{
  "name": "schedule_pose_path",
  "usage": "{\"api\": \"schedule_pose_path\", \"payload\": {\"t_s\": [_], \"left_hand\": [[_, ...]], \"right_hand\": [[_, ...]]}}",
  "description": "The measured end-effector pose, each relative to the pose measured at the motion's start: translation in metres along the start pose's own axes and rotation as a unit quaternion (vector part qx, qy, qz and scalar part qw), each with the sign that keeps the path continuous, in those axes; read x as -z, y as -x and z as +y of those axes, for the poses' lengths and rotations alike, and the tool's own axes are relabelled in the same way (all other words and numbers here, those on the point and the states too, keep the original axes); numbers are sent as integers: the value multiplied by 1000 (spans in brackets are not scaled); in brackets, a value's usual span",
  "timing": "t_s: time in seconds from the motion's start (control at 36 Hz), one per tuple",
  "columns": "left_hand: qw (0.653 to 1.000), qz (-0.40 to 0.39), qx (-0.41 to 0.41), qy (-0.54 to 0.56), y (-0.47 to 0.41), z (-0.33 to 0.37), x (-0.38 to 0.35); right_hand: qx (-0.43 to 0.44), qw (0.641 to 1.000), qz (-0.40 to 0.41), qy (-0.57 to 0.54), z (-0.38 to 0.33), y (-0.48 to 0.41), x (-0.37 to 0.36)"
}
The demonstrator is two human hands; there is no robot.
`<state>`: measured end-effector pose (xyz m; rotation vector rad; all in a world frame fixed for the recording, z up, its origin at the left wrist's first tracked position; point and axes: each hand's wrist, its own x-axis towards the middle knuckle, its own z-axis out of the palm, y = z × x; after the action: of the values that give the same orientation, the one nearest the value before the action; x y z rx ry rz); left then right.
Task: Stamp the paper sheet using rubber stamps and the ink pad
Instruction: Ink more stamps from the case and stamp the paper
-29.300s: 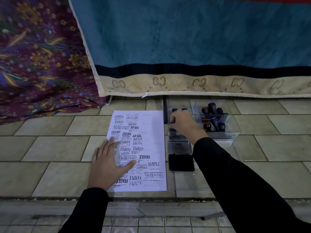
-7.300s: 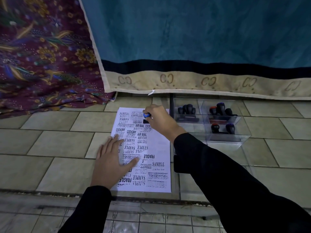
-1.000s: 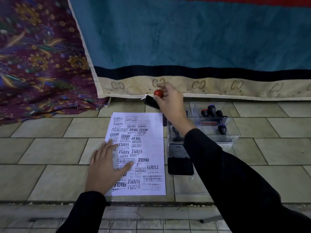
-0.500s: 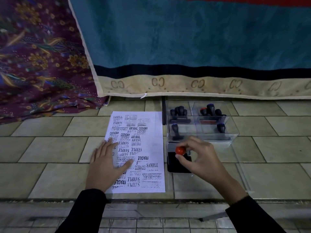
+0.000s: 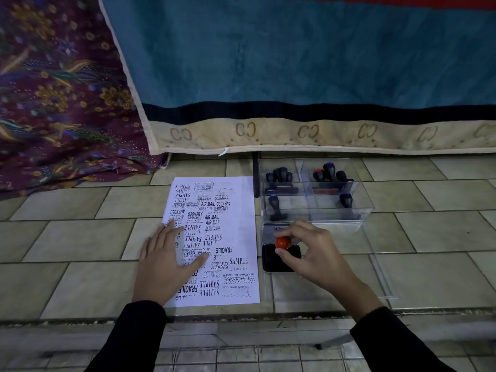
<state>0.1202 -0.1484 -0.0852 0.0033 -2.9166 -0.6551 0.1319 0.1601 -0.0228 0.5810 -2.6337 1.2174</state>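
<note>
Fig.: floor-level view, L to R. Floral cloth (image 5: pixel 53 103) at far L. L hand (image 5: pixel 163 261) lies flat, fingers spread, on lower-L part of sheet (image 5: pixel 239 234). The sheet is on the tiles (image 5: pixel 67 237) & crowded w/ black imprints (SAMPLE, AIR MAIL, FRAGILE). Just R of sheet: ink pad (image 5: pixel 268 261), lid open. R hand (image 5: pixel 314 255) pinches red-topped stamp (image 5: pixel 282 242) betw. thumb & fingertips over the pad. Stamp base hidden, so contact can't be told. Behind pad: clear box (image 5: pixel 335 214), 4 compartments, spare stamps (image 5: pixel 279 174) upright inside. Blue cloth (image 5: pixel 295 63) hangs at back.
</note>
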Motion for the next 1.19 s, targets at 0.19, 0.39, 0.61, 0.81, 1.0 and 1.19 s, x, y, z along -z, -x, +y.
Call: {"api": "schedule_pose_path", "payload": {"t_s": [0.19,0.39,0.61,0.81,1.0,1.19], "left_hand": [[1000,6,-4,-6,-1,-5,-4],[1000,5,-2,-15,-2,-5,-5],[1000,-1,1,-6,-1,-4,-4],[1000,-4,4,-8,-2,-3,-4],[1000,1,0,-11,-1,-4,-4],[1000,-1,2,-14,-1,-4,-4]], "right_hand": [[-1,1000,4,-5,3,2,1],[-28,999,-15,-24,3,-2,6],[-98,990,-80,-58,-2,-11,14],[-157,980,-108,-65,-4,-19,17],[-194,973,-116,-53,-8,-28,20],[-195,970,-130,-56,-11,-17,21]]}}
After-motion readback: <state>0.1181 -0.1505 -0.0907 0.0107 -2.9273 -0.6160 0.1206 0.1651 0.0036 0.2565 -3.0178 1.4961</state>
